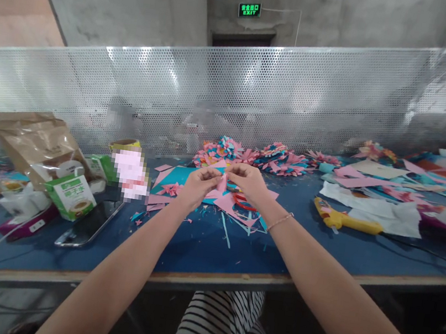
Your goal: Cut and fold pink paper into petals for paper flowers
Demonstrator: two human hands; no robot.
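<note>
Both of my hands meet over the middle of the blue table, pinching one small piece of pink paper (223,182) between them. My left hand (202,185) has its fingertips closed on the paper's left side. From the other side, my right hand (249,183) grips it with bent fingers; a thin bracelet circles that wrist. Under and around the hands lie pink and blue paper sheets, with a blue sheet (177,178) at the left. Red-handled scissors (245,201) lie partly covered beside my right hand. A small pink paper cutout (171,189) rests near my left hand.
Behind the hands are piled pink and blue paper flowers (282,160). A yellow glue gun (346,222) lies to the right near white tissues (384,210). At left stand a brown paper bag (38,139), a phone (88,224) and a purple tissue box (27,226). A perforated metal panel (322,92) backs the table.
</note>
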